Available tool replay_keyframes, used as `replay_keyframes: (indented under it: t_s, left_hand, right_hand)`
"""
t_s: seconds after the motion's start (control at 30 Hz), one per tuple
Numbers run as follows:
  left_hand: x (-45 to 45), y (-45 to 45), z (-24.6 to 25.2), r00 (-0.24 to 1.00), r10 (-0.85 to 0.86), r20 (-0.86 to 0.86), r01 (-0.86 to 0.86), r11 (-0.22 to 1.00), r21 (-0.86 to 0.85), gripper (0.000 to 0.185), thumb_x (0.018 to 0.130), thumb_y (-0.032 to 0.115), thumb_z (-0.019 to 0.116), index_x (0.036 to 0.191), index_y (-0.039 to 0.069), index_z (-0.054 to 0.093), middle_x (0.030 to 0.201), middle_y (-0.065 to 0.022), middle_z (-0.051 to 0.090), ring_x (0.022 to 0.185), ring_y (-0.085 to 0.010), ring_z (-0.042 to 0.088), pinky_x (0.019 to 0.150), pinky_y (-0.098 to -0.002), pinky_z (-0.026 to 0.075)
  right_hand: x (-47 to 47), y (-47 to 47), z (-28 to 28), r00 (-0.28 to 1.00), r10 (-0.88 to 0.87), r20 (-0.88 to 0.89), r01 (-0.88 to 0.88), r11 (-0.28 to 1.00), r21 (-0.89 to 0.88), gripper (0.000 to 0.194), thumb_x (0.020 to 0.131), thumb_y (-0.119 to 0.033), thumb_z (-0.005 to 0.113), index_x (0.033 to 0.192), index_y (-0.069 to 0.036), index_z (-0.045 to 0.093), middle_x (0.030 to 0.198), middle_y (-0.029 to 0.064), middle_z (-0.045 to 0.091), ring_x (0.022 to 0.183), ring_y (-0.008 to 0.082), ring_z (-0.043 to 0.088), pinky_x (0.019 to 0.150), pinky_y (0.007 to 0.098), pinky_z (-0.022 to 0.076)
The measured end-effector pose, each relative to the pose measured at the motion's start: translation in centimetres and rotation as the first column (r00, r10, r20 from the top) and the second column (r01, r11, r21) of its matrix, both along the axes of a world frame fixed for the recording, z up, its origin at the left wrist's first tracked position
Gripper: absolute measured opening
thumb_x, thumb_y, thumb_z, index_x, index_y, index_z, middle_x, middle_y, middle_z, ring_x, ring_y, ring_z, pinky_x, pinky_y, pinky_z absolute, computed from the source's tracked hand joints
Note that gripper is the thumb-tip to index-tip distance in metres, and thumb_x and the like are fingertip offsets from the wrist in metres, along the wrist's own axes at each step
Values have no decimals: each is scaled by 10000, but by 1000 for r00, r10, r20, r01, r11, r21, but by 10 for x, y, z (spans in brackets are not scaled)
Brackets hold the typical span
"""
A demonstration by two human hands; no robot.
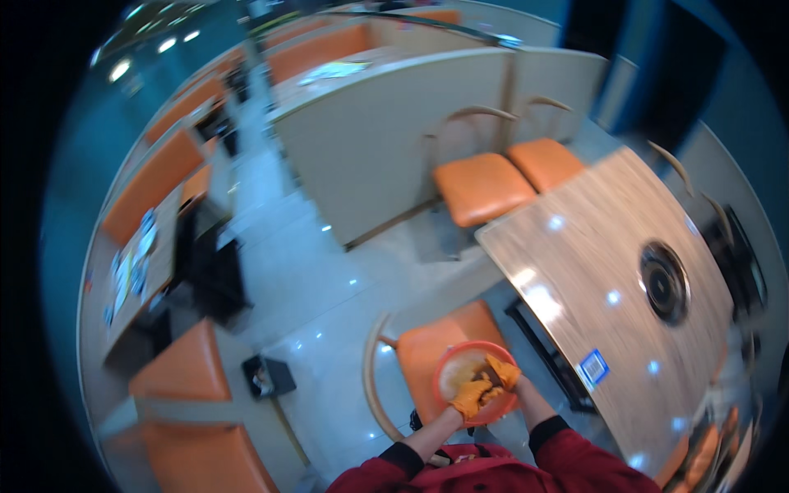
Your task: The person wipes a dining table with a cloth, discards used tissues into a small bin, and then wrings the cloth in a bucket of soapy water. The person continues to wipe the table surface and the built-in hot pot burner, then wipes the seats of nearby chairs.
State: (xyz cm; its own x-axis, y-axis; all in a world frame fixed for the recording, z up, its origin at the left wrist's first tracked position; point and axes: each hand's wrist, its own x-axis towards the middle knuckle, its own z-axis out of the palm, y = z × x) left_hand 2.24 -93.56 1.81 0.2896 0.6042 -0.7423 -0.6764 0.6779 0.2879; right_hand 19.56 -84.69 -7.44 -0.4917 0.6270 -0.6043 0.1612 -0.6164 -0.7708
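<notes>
Both of my hands wear orange gloves and are together over a round red basin [437, 382] of cloudy liquid. The basin rests on the orange seat of a chair [419, 351] with a curved wooden back. My left hand [471, 399] is at the lower middle of the basin, its fingers curled against a dark, brownish thing [490, 376]. My right hand [504, 371] is at the basin's right side, closed around the same thing. Blur and the gloves hide what that thing is.
A wood-grain table [579, 246] with a round black built-in burner [662, 282] stands at the right. Two orange chairs [484, 185] are by the partition [382, 142]. A black bin [269, 376] is on the floor at the left, near booth seats [185, 370].
</notes>
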Motion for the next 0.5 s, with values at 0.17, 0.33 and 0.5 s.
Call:
replay_keyframes:
  t_s: [0.17, 0.33, 0.5]
  left_hand:
    - [2, -9, 15, 770, 247, 588, -115, 961, -253, 130, 1001, 75, 724, 1073, 30, 626, 849, -33, 632, 659, -114, 598, 498, -180, 502]
    - [-3, -10, 32, 483, 257, 837, -17, 958, -285, 240, 993, 86, 737, 1152, -31, 601, 849, -30, 622, 661, -73, 568, 520, -169, 509]
    - [-10, -11, 62, 439, 333, 835, 15, 926, -377, 395, 1007, 112, 738, 1293, -98, 564, 903, -58, 645, 708, -82, 611, 560, -178, 538]
  right_hand:
    - [2, -35, 54, 565, -402, -720, 208, 915, -346, 570, 1113, -407, 546, 1543, -33, 543, 1516, 124, 608, 1370, 260, 586, 1150, 392, 495]
    - [-5, -43, 80, 429, -347, -834, 208, 937, -282, 518, 1120, -282, 568, 1577, -44, 519, 1593, 118, 556, 1455, 251, 529, 1189, 389, 453]
    - [-7, -38, 70, 662, -142, -735, 209, 978, -1, 447, 1077, -271, 654, 1427, 4, 609, 1444, 144, 656, 1302, 249, 635, 1095, 404, 540]
